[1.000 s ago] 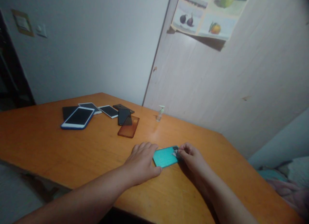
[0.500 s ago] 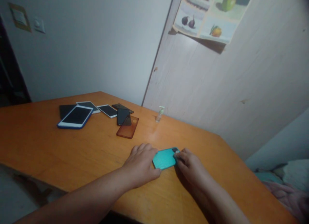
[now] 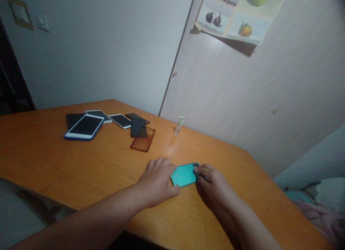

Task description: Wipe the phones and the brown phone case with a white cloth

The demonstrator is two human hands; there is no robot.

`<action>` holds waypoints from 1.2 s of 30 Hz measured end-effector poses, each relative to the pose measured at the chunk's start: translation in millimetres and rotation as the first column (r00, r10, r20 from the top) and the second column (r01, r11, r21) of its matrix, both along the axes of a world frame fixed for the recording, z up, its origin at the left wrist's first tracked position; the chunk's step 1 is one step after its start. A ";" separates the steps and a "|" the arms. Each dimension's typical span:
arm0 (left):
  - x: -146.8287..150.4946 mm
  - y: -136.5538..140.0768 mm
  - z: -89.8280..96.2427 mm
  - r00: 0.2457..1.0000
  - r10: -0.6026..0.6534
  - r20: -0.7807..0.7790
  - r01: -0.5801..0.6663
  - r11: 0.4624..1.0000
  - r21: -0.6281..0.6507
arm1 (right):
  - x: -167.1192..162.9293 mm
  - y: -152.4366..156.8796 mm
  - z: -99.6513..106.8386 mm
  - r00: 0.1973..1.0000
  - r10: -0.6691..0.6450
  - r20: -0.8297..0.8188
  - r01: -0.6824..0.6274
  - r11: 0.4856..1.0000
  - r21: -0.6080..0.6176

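A turquoise phone (image 3: 184, 175) lies back side up on the wooden table, its dark camera patch at the upper right corner. My left hand (image 3: 159, 180) grips its left end, thumb at the near edge and fingers at the far side. At the right end, beside the camera patch, my right hand (image 3: 212, 178) has its fingers pinched together against the phone's back. Something small and pale shows at those fingertips, too small to name.
Left on the table (image 3: 107, 156) are a blue-edged white tablet (image 3: 85, 127), a white phone (image 3: 120, 121), a black phone (image 3: 138, 128) and a brown see-through phone case (image 3: 143, 143). A small clear pump bottle (image 3: 178, 125) stands near the back edge, by the wall.
The right hand's pinched fingers have shifted slightly on the phone's back near the camera patch. My left hand keeps its grip. The view has tilted a little.
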State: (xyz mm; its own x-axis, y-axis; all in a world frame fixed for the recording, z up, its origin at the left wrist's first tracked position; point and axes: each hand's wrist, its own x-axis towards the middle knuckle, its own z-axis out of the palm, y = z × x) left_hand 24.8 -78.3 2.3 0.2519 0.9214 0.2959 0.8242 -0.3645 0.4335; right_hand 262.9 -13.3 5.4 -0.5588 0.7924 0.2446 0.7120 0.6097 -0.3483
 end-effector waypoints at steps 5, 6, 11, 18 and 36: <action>-0.1 0.0 2.1 1.000 0.003 -0.013 -0.003 1.000 -0.002 | -10.2 12.2 -4.9 1.000 -0.004 -0.020 0.005 0.998 0.057; 0.0 0.0 2.4 1.000 0.006 -0.015 -0.007 1.000 -0.004 | -10.5 13.2 -5.0 1.000 -0.009 -0.004 0.009 0.998 0.058; -0.4 -0.2 2.2 1.000 -0.002 -0.015 0.002 1.000 -0.015 | 6.5 10.9 -2.8 0.998 -0.053 0.031 0.053 0.999 -0.004; -0.9 0.5 1.1 1.000 -0.011 -0.011 0.011 1.000 -0.005 | 15.3 15.2 -2.9 0.947 -0.320 0.032 0.320 0.947 0.013; -0.5 -0.3 0.6 1.000 -0.007 -0.015 0.007 1.000 0.014 | -7.8 -1.9 -1.7 0.993 -0.066 -0.101 0.064 0.998 -0.025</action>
State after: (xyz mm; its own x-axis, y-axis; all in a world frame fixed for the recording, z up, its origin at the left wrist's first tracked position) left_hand 24.3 -78.6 2.9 0.2628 0.9154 0.3050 0.8278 -0.3763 0.4162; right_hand 255.1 -15.3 3.7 -0.4787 0.8321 0.2801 0.7102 0.5546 -0.4337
